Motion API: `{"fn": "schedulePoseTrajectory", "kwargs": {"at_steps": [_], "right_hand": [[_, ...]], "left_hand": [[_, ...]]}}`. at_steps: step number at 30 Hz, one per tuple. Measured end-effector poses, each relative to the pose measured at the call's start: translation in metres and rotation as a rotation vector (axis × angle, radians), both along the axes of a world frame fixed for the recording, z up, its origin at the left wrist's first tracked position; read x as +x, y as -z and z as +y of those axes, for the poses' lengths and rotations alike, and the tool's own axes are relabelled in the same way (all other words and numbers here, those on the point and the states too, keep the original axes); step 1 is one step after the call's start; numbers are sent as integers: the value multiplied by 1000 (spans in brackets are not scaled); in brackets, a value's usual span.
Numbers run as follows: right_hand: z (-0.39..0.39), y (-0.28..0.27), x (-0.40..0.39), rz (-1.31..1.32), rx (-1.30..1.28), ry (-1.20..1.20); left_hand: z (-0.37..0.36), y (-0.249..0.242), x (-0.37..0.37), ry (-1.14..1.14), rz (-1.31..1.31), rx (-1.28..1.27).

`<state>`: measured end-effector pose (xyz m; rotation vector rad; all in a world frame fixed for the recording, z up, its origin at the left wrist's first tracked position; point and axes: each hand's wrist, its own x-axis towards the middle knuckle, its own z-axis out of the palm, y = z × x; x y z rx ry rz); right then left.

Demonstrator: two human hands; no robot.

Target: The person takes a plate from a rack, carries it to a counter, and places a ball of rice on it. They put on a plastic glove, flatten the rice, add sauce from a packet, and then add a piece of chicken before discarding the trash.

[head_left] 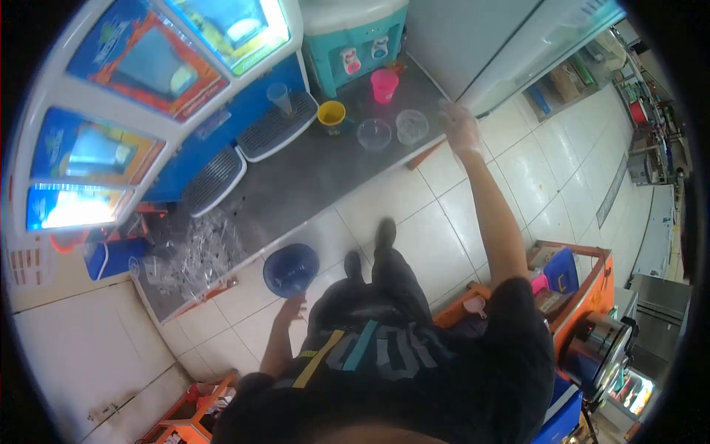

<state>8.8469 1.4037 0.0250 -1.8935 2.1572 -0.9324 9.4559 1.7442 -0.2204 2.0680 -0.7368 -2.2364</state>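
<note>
Low at my left side, a dark blue plastic bowl [291, 271] is in my left hand [293, 307], whose fingers close at its near rim. My right arm reaches forward to the refrigerator [484, 44]. My right hand [461, 130], in a clear plastic glove, is at the lower front edge of the refrigerator door, beside the counter's right end; its fingers are blurred. Just left of that hand, two clear plastic bowls [374, 135] sit on the dark counter [296, 192]. A pink cup [384, 86] and a yellow cup [331, 114] are behind them.
A teal water dispenser [355, 52] stands at the back of the counter. Left of it is a drink machine [170, 96] with drip trays [277, 133]. Clear plastic packaging [196, 255] lies at the counter's left end. An orange-framed cart [584, 288] with a metal pot stands on my right.
</note>
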Motion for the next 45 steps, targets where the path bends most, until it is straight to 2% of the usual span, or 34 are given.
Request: {"fn": "schedulePoseTrajectory", "kwargs": {"at_steps": [2,5,8,10,13,14,16,17,19,20,21,23,25,27,29,30,32,34,35,37,39,45], "right_hand": [[-67,-14,12,138,159,69],[-167,20,5,167,186,85],[-235,60,-5,191,250,23],[-260,82,-7,187,277,11],[-284,102,-19,192,368,-60],[-284,109,-23,190,410,-88],[-264,78,-27,230,206,-182],[-254,60,-29,251,98,-220],[-239,50,-37,241,-100,-246],[-226,44,-41,241,-197,-254],[-209,29,-44,124,-182,-270],[-165,-13,-43,-113,-162,-286],[-113,-41,-47,-253,-18,-164],[-44,-79,-40,-484,115,-54],[31,-86,-30,-847,75,25],[69,-90,-25,-1023,29,66],[147,-100,-6,-1046,-24,196],[230,-108,19,-1127,-95,345],[270,-110,27,-1038,-67,414],[342,-114,50,-1112,-118,563],[412,-107,71,-1150,-172,722],[619,-101,121,-1038,-113,1092]], "left_hand": [[1,-11,-14,-26,-47,81],[1,-15,-39,-172,-72,153],[-4,-33,-71,-165,-33,-59],[-34,-67,-107,19,-95,-203],[-68,-74,-139,-106,-79,-197],[-80,-72,-141,50,-116,-315],[-104,-55,-136,380,-176,-554],[-125,-67,-143,365,-171,-534],[-181,-130,-176,344,-154,-497],[-203,-146,-184,357,-62,-494],[-225,-162,-194,370,34,-488],[-279,-226,-233,392,220,-452],[-314,-250,-272,380,462,-523],[-336,-265,-320,245,631,-593],[-338,-270,-367,189,748,-649],[-330,-283,-390,167,851,-562],[-312,-300,-422,214,1001,-410],[-266,-305,-445,311,1088,-262],[-240,-307,-453,372,1084,-223],[-184,-309,-463,507,1078,-174],[-119,-310,-474,626,1037,-173],[72,-283,-497,943,988,-182]]}}
